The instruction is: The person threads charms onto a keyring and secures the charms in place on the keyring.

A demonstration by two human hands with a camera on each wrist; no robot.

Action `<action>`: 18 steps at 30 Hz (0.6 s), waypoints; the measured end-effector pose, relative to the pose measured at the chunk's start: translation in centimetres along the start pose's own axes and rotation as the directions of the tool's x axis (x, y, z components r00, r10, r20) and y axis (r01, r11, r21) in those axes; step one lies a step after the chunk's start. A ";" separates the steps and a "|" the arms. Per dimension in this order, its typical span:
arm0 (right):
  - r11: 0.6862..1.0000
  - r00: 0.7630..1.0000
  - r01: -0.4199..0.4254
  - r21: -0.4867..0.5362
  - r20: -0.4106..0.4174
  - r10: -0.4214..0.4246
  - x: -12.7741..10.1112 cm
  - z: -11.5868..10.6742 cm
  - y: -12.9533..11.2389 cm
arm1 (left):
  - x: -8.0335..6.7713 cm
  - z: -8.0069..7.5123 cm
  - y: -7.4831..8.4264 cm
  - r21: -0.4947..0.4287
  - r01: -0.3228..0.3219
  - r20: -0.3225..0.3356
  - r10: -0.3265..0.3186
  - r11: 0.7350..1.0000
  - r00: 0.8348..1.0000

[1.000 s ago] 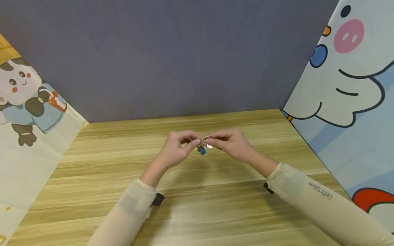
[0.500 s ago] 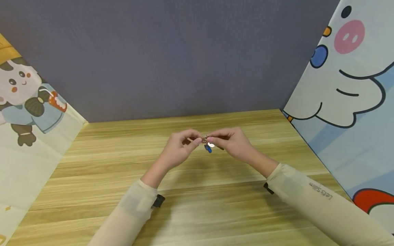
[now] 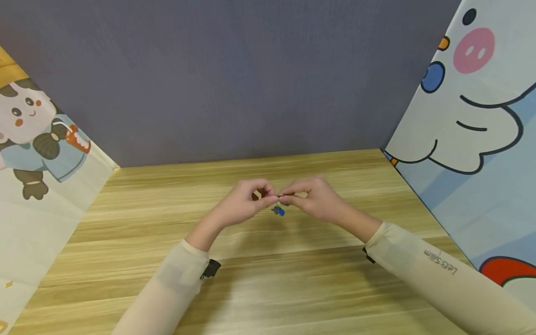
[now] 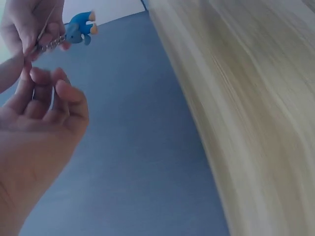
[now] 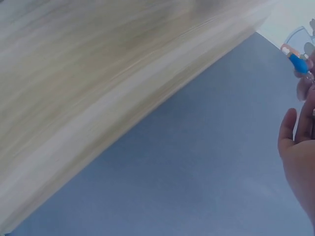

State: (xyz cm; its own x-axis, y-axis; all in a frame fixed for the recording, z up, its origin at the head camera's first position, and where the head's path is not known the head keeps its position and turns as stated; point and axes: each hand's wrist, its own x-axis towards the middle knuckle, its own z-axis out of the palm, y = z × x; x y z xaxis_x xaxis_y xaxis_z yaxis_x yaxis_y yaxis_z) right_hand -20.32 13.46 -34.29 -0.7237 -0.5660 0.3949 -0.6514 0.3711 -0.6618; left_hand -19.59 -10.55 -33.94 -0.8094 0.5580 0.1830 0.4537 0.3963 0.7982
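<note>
A keychain with a small blue animal figurine [image 3: 278, 211] hangs just below the meeting fingertips of both hands. In the left wrist view, the figurine [image 4: 78, 28] has a grey-blue head and pale feet, and a short metal chain [image 4: 53, 44] joins it to the fingers. My left hand [image 3: 239, 204] pinches the keychain's top between thumb and index finger. From the other side, my right hand [image 3: 319, 200] also pinches it with thumb and index finger. A thin metal piece [image 4: 47, 23] shows by the right fingers; the fingertips hide the ring part. The right wrist view catches the figurine [image 5: 298, 64] at its edge.
Below the hands lies a wood-grain table [image 3: 268, 288]. A grey-blue panel [image 3: 251, 83] stands at its back, with cartoon-printed panels on the left [image 3: 37, 232] and right [image 3: 502, 186]. Small black wrist devices [image 3: 211, 268] sit at the sleeves.
Both hands have drawn closer, with fingertips meeting slightly lower. The figurine has swung and now hangs lower. The pale shiny piece seen earlier beside the right fingers is now mostly covered.
</note>
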 end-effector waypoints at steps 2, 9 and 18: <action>1.000 1.000 0.001 -0.002 0.017 -0.001 0.0 0.0 -0.1 | 0.1 -0.2 -0.2 -0.092 0.044 0.057 -0.039 0.995 0.998; 0.999 0.999 -0.027 0.034 0.018 0.026 0.2 0.2 -0.4 | 0.1 -0.1 -0.9 -0.314 0.092 0.097 -0.064 0.945 0.993; 0.956 0.982 -0.186 0.228 0.015 0.187 0.1 0.2 -0.9 | 0.2 0.4 -1.1 -0.490 0.031 0.039 -0.013 0.871 0.999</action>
State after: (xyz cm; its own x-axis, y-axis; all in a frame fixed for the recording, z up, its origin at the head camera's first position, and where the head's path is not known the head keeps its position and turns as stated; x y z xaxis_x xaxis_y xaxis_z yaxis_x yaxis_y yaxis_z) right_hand -19.78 12.96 -33.80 -0.8293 -0.4974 0.2546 -0.4362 0.2916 -0.8513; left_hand -20.11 -10.63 -35.02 -0.8001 0.5808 0.1500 0.1880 0.0053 0.9822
